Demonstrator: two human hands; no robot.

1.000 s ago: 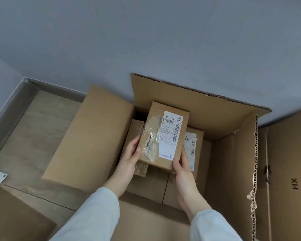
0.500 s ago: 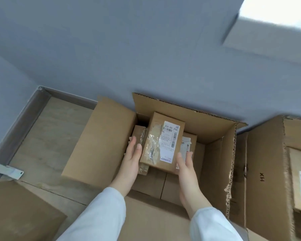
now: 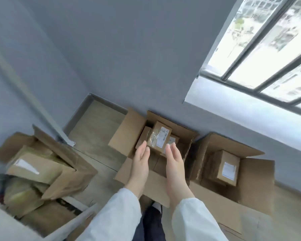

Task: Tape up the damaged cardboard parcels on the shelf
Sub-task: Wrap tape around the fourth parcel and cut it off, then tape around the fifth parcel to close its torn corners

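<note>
While Nothing Is Gripped, a Parcel Lies in the Middle Carton

As the floor (image 3: 97, 129) is looked down on, the small brown cardboard parcel (image 3: 159, 137) with a white label and crinkled clear tape is found inside the open brown cardboard carton (image 3: 127, 134) against the grey wall (image 3: 129, 66). It is propped at a tilt on other small boxes in there. Both hands are held over its near end, the left hand (image 3: 141, 160) by the near left corner and the right hand (image 3: 174, 162) by the near right corner. Palms are turned towards each other, and the fingers (image 3: 143, 148) are kept straight. Nothing is gripped by either. Whether contact is made with the cardboard cannot be told from this angle.

And the step? It is judged to be the handling of this one parcel at the carton, either a setting-down or a picking-up; which of the two cannot be read. Tape is seen across the parcel's left side, so a finished repair is suggested rather than proved.

A second open cardboard carton (image 3: 255, 180) is seen just to the right, with a labelled brown box (image 3: 222, 166) inside. No tape roll is in view, and no shelf can be made out with certainty. By this reckoning, the next move calls for the tape and another damaged parcel to be located before anything more can be sealed.
</note>
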